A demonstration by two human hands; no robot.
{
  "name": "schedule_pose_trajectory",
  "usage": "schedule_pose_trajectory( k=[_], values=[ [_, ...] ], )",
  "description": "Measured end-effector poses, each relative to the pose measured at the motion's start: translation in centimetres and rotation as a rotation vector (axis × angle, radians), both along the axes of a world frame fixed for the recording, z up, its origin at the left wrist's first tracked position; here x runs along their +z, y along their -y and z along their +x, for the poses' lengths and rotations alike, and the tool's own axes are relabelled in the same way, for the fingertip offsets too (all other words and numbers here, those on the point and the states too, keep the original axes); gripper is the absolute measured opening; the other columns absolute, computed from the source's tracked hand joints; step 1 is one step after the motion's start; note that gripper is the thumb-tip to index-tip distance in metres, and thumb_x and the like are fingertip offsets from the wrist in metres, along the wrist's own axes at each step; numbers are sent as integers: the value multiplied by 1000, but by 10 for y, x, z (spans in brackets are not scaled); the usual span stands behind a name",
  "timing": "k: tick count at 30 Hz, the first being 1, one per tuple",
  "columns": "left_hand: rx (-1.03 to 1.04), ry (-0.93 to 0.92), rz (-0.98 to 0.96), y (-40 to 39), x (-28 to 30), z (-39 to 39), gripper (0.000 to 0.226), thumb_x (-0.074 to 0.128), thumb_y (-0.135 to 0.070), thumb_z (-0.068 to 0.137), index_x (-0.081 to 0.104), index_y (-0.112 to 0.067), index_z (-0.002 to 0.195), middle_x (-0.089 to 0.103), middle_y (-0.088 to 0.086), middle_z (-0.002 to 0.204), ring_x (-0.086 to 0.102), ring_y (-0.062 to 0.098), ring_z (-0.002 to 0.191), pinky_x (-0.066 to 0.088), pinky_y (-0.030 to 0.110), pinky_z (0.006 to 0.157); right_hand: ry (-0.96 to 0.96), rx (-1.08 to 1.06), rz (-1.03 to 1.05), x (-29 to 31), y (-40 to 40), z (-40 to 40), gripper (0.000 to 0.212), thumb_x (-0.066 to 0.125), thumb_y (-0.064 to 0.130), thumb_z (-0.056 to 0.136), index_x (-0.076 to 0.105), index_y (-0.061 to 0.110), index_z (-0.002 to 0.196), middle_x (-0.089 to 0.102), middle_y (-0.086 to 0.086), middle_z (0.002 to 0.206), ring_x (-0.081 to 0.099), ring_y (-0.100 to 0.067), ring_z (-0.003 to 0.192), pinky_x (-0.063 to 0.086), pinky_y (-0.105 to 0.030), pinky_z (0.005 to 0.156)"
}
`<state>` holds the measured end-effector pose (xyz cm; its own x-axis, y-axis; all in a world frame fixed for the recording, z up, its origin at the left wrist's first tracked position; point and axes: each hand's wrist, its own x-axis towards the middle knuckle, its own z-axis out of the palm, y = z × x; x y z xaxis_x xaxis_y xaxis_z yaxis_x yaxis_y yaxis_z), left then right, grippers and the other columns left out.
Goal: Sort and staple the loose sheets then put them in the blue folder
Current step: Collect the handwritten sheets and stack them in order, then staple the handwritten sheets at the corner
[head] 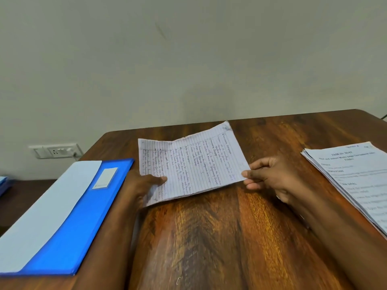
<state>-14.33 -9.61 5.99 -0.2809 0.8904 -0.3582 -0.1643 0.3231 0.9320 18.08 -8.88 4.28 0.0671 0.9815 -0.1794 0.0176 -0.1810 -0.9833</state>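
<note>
Nearest us lay a small staple (178,280) on the table (209,237), close to its near edge. Our left hand (144,183) pinched the sheets (192,164) at their near left corner, thumb on top. Our right hand (270,176) pinched the sheets' right corner between thumb and fingers. We held the lined, handwritten sheets just above the table's middle, sagging between our hands. At the left edge lay the folder (73,227), shut, overhanging a little. Printed papers (356,181) were stacked at the right edge.
</note>
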Motion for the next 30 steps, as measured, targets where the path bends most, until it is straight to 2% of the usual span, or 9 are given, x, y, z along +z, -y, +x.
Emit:
schedule_pose_trajectory(
  k=[2,5,7,10,13,18,23,27,30],
  values=[
    [33,-157,-33,2,-3,3,57,73,11,87,52,-12,135,66,9,123,65,36,118,52,42,100,-18,-3,-25,0,2,-2,18,80,-12,78,71,-7,92,77,-24,83,77,-27,65,64,-31,53],
    [83,-781,5,4,-7,8,77,88,-15,80,46,-12,144,59,13,140,61,32,120,50,44,105,-31,-1,-51,-1,5,-10,18,80,-13,78,70,-7,93,77,-25,82,76,-29,65,64,-31,53],
    [65,-1043,116,12,-6,20,101,91,-38,76,31,-19,155,46,11,155,51,29,135,43,43,114,-37,5,-64,-1,7,-13,18,79,-13,79,70,-8,94,77,-23,78,76,-28,65,64,-31,53],
    [-219,-1016,554,30,-12,61,100,87,-60,72,35,-36,153,43,-9,158,43,11,141,35,27,111,-66,24,-97,1,8,-17,20,79,-13,79,68,-10,96,76,-23,76,76,-26,62,63,-30,52],
    [-585,-1244,741,33,-36,94,87,75,-77,73,46,-43,148,46,-17,153,40,5,139,39,32,114,-91,32,-140,1,10,-19,20,79,-15,79,68,-9,94,74,-22,72,74,-24,56,62,-30,49],
    [-500,-1373,1022,22,-58,109,27,74,-36,92,74,-23,116,75,-4,112,66,14,101,57,35,80,-98,71,-228,8,12,-18,24,76,-16,80,67,-15,102,73,-23,71,72,-21,52,61,-28,46],
    [-410,-1482,1171,19,-68,105,11,71,-24,94,78,-15,96,75,2,89,66,17,77,52,35,62,-27,122,-236,14,14,-15,31,78,-15,80,66,-17,108,74,-25,74,72,-22,52,60,-28,46],
    [-409,-1516,1205,19,-69,107,8,76,-21,92,78,-14,94,72,3,83,63,18,71,47,33,56,286,173,-108,28,18,1,32,90,5,73,75,-6,98,76,-21,79,70,-22,57,57,-29,47],
    [-418,-1500,1192,20,-69,108,8,78,-19,90,79,-14,97,74,4,86,65,18,73,48,31,57,955,130,72,48,21,25,39,97,44,64,77,16,83,76,-1,78,69,-10,63,51,-27,54]
  ],
)
